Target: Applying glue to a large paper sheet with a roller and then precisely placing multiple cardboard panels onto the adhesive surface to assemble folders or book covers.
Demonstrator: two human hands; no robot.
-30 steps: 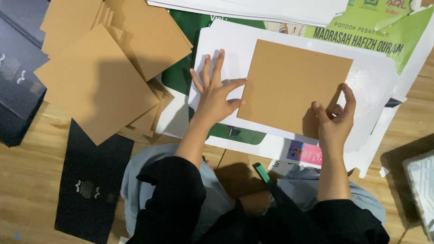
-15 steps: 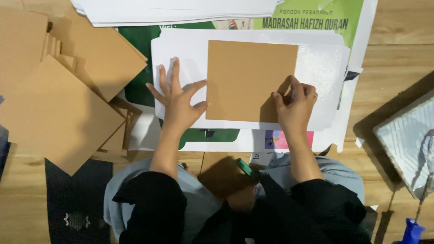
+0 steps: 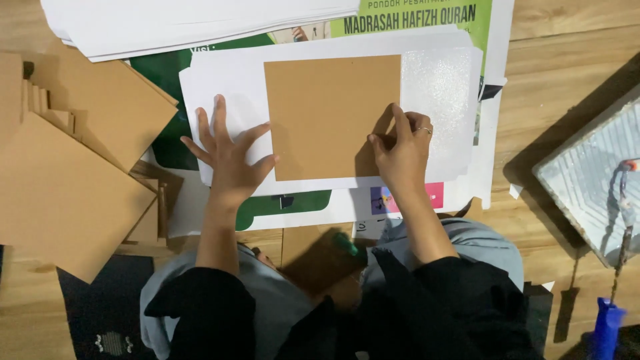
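A brown cardboard rectangle [image 3: 327,113] lies flat on a white sheet [image 3: 227,87], which rests on a green and white printed poster [image 3: 167,147]. My left hand [image 3: 230,157] lies flat with fingers spread on the white sheet, its thumb at the cardboard's lower left edge. My right hand [image 3: 403,150], a ring on one finger, presses fingertips onto the cardboard's lower right corner. A glittery white patch [image 3: 437,87] shows to the right of the cardboard.
Several brown cardboard pieces [image 3: 73,173] are heaped at the left. A stack of white sheets [image 3: 200,23] lies at the top. A white paint tray [image 3: 593,173] with a blue-handled roller [image 3: 607,327] sits at the right on the wooden floor [image 3: 567,60]. Dark sheet [image 3: 100,313] at lower left.
The camera view has shifted, so everything sits further left and lower. Both hands keep their places at the cardboard's lower corners; the cardboard now lies squarer on the white sheet.
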